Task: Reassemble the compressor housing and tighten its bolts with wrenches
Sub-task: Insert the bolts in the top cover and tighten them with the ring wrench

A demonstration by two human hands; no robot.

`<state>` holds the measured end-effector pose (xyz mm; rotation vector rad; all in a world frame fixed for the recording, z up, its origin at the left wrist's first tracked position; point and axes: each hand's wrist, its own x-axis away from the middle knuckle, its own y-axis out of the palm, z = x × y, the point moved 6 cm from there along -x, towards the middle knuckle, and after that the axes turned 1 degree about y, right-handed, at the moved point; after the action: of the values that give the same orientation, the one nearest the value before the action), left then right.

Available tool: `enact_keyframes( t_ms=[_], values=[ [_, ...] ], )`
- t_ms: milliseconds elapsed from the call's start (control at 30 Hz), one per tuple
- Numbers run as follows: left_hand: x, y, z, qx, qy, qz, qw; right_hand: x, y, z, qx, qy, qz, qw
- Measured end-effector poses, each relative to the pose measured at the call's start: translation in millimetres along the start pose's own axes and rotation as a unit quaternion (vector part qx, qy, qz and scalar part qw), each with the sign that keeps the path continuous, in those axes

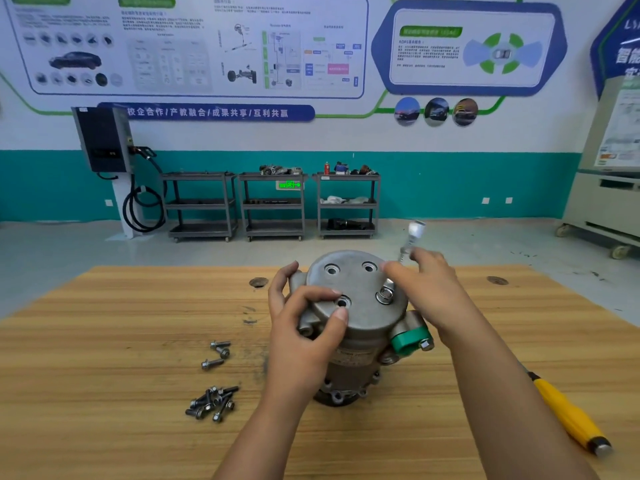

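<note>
The compressor stood on end near the middle of the wooden table, its round cover facing up, presumably so that bolts could drop straight down into the holes. The left hand gripped the compressor from 9 o'clock. Its fingers curled round the cover's rim and the thumb lay just beside the open hole at 8 o'clock on the cover, which looked like a hold meant to stop the body turning or tipping. One seated bolt with its washer sat in the hole at 3 o'clock, while the holes at 11 and 1 o'clock were empty. The right hand hovered over the rim at 2 o'clock, fingertips pinching a long bolt by its lower end, head upward. The bolt was blurred, so I could not tell more. Judging by this, the step was feeding bolts in by hand before any tightening. The loose bolts lay at 8 o'clock from the compressor, close to the left hand. A yellow-handled tool waited at 4 o'clock, partly under the right forearm. A green cap covered a side port at 4 o'clock.
</note>
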<state>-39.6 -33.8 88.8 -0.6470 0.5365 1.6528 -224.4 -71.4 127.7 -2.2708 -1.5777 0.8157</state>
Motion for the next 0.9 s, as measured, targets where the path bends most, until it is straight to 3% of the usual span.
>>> enact_keyframes(
  t_ms=[33, 133, 200, 233, 300, 400, 467, 533, 700, 900],
  values=[
    [-0.1, 0.2, 0.0, 0.002, 0.001, -0.002, 1.000, 1.8, 1.5, 9.1, -0.118, 0.031, -0.024, 0.992],
    [-0.3, 1.0, -0.6, 0.001, -0.001, -0.010, 1.000, 19.2, 6.6, 24.4, -0.420, 0.033, -0.026, 0.907],
    [-1.1, 1.8, -1.7, 0.000, -0.006, -0.011, 1.000, 34.7, 6.8, 30.3, -0.511, -0.036, 0.018, 0.859],
    [-1.6, 2.5, -2.1, 0.001, -0.009, -0.011, 1.000, 45.8, 7.1, 31.6, -0.517, -0.072, 0.038, 0.852],
    [-2.6, 3.4, -2.6, 0.001, -0.010, -0.011, 1.000, 67.9, 5.9, 33.9, -0.442, -0.133, 0.085, 0.883],
    [-3.4, 4.0, -1.7, 0.001, -0.004, -0.011, 1.000, 94.8, 4.4, 28.2, -0.167, -0.259, 0.139, 0.941],
    [-3.8, 3.2, -1.8, -0.002, 0.000, -0.009, 1.000, 104.4, 11.6, 18.9, -0.013, -0.326, 0.140, 0.935],
    [-4.0, 3.1, -2.1, -0.004, 0.003, -0.010, 1.000, 106.6, 12.5, 7.7, 0.045, -0.351, 0.153, 0.923],
    [-3.8, 4.7, -1.1, -0.004, 0.017, -0.021, 1.000, 89.0, -0.5, -33.3, 0.073, -0.339, 0.190, 0.918],
    [-2.6, 2.9, -1.6, -0.021, -0.004, -0.009, 1.000, 39.5, 5.8, -57.6, 0.209, -0.225, 0.116, 0.944]
  ],
)
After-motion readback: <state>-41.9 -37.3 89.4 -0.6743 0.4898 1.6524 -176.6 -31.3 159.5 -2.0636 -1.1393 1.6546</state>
